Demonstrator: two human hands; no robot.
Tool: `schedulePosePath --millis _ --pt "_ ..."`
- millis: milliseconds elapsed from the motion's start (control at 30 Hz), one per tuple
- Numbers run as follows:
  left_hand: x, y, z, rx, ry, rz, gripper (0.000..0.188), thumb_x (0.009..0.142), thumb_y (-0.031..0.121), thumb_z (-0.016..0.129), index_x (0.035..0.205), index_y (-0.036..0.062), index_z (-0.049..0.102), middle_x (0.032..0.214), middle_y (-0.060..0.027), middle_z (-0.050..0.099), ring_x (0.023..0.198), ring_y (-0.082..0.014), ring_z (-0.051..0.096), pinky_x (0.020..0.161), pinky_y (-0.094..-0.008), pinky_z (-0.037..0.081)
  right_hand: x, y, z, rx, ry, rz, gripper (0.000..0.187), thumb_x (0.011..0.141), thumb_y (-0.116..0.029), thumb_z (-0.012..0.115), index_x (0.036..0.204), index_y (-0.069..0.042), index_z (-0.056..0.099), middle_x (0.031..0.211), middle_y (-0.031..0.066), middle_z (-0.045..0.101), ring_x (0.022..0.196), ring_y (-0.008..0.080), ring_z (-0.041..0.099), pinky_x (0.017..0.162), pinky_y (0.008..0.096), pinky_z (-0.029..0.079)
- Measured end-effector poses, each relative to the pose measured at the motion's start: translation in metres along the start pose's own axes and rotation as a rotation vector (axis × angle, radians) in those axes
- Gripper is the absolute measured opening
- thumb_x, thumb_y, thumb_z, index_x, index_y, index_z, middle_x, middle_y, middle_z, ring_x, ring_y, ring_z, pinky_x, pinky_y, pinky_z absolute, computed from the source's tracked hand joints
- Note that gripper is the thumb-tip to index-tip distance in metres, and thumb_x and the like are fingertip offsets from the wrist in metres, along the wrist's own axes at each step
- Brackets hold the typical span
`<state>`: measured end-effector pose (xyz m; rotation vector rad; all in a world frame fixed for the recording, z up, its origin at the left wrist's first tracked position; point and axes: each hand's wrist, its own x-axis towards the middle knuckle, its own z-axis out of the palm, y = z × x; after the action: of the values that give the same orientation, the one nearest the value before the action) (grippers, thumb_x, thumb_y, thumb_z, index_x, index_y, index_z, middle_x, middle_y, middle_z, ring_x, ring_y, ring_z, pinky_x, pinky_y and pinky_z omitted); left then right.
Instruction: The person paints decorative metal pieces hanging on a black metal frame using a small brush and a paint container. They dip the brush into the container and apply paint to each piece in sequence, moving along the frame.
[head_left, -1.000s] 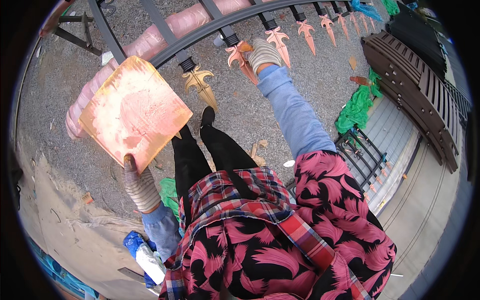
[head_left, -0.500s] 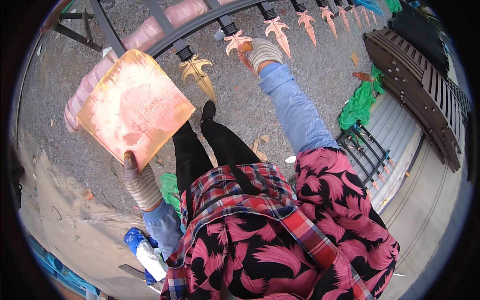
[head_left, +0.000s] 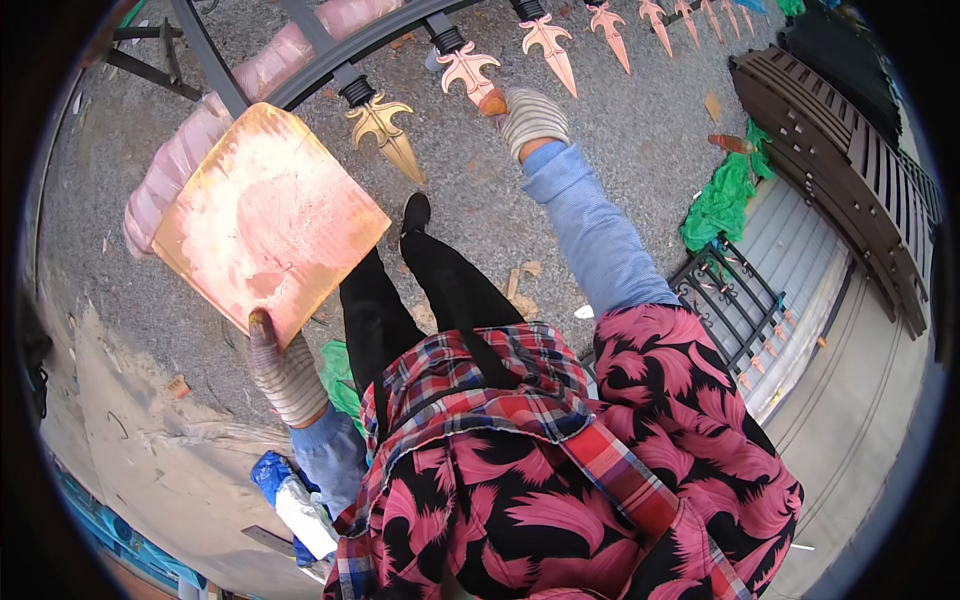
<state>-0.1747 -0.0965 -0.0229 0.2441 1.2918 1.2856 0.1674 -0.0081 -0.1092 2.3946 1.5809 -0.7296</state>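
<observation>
My left hand, in a striped, stained glove, grips the near corner of a square, flat board smeared with wet pink-copper paint, its thumb on top. My right hand, gloved alike with brown-stained fingertips, closes round the tip of a copper-pink spear finial. Whether a small applicator is also in those fingers is hidden. The finial belongs to a dark metal fence panel. Left of it, another spear finial is gold; several farther right, such as the neighbouring finial, are copper-pink.
Pink plastic-wrapped roll lies under the panel. At right are stacked brown slatted panels, green netting and a black railing with copper tips. A blue and white bag lies at lower left on the ground.
The fence and its finials have shifted slightly up and left in view. My right hand sits a little lower on the finial, its fingertips now at the tip. The board stays in my left hand.
</observation>
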Motion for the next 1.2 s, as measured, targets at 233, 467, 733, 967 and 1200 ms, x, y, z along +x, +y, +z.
schedulePosePath --millis 233,467,733,967,1200 --pt "-0.006 0.001 -0.008 -0.009 0.025 -0.005 0.053 0.077 0.021 0.059 0.119 -0.0050 0.038 0.119 -0.0108 0.045 0.110 -0.0204 0.042 0.099 -0.0347 0.028 -0.007 0.033 0.002 0.032 0.057 0.071 0.030 0.065 -0.023 0.069 0.090 -0.007 0.062 0.081 0.0134 0.062 0.076 0.0287 0.059 0.068 0.0359 0.046" --pt "0.002 0.014 -0.009 0.056 -0.039 -0.020 0.056 0.077 0.021 0.060 0.120 -0.0052 0.037 0.119 -0.0110 0.045 0.110 -0.0208 0.041 0.099 -0.0351 0.027 0.009 -0.033 -0.014 0.154 0.330 0.076 0.023 0.065 -0.030 0.067 0.078 -0.011 0.066 0.076 0.0138 0.062 0.072 0.0298 0.060 0.065 0.0379 0.048" --pt "0.021 0.018 -0.031 0.138 -0.014 -0.069 0.058 0.077 0.024 0.060 0.121 -0.0049 0.036 0.120 -0.0110 0.044 0.111 -0.0209 0.040 0.100 -0.0355 0.026 0.051 -0.026 0.044 -0.134 0.365 0.056 0.023 0.071 -0.029 0.062 0.082 -0.010 0.066 0.081 0.0130 0.063 0.074 0.0279 0.061 0.066 0.0362 0.048" --pt "0.019 0.022 -0.029 0.129 -0.002 -0.039 0.058 0.077 0.026 0.061 0.120 -0.0046 0.037 0.119 -0.0109 0.045 0.110 -0.0205 0.041 0.100 -0.0350 0.027 0.040 0.021 -0.005 -0.077 0.143 0.237 0.031 0.070 -0.029 0.065 0.093 -0.008 0.062 0.089 0.0147 0.062 0.081 0.0291 0.060 0.069 0.0371 0.049" --pt "0.020 0.022 -0.028 0.112 -0.002 -0.061 0.057 0.076 0.024 0.061 0.120 -0.0043 0.037 0.118 -0.0104 0.045 0.110 -0.0200 0.041 0.099 -0.0336 0.027 0.048 0.035 -0.002 -0.081 0.240 0.270 0.032 0.070 -0.029 0.064 0.091 -0.005 0.060 0.084 0.0158 0.061 0.078 0.0313 0.059 0.069 0.0391 0.048"
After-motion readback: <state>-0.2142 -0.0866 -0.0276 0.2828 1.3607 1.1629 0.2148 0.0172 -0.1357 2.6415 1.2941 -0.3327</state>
